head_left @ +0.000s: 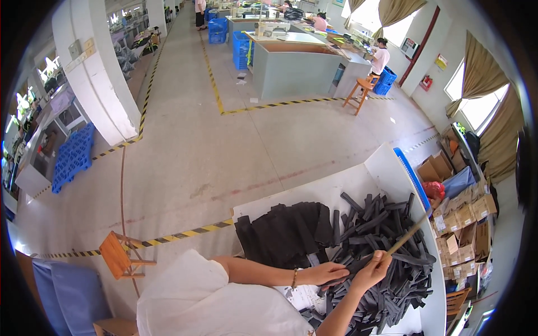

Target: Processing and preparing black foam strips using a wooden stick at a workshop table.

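The left hand (pixel 328 274) lies flat, fingers pressing a dark foam strip (pixel 358 262) onto the white worktop (pixel 314 193); its grip is released, not clenched. The right hand (pixel 372 271) has its grip clenched on a thin wooden stick (pixel 406 235) that angles up to the right over the strip. A loose pile of foam strips (pixel 386 235) lies just beyond, beside a stack of black sheets (pixel 286 232).
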A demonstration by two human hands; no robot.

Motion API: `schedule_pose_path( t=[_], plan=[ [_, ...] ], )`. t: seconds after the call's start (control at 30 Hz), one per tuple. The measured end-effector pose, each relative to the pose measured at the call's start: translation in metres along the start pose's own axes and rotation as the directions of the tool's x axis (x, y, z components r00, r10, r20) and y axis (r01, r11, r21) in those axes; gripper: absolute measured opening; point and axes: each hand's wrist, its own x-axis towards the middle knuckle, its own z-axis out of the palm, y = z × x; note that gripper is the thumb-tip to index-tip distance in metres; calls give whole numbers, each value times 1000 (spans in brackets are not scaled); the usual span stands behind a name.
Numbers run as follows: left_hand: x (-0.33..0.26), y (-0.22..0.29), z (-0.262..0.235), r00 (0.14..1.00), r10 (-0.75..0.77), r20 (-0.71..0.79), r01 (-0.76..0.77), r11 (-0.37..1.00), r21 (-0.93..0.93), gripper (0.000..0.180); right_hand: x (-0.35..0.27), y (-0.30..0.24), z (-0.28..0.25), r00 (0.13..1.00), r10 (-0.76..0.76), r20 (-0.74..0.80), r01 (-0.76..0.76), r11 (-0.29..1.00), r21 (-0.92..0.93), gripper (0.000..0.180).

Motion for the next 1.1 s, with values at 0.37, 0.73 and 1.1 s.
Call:
schedule_pose_path(
  t=[0.37,0.73,1.1],
  plan=[
    [-40,-10,-36,913,408,-17,-285,665,690,18,35,-9,-18,945,173,-279,-189,981,-32,23],
    [-6,-5,-9,986,-117,117,64,921,384,19,14,17,-12,910,281,-306,-233,955,185,21],
    [-49,-16,-34,993,-115,-17,112,903,414,24,30,50,-35,850,301,-432,-232,951,205,26]
  ],
)
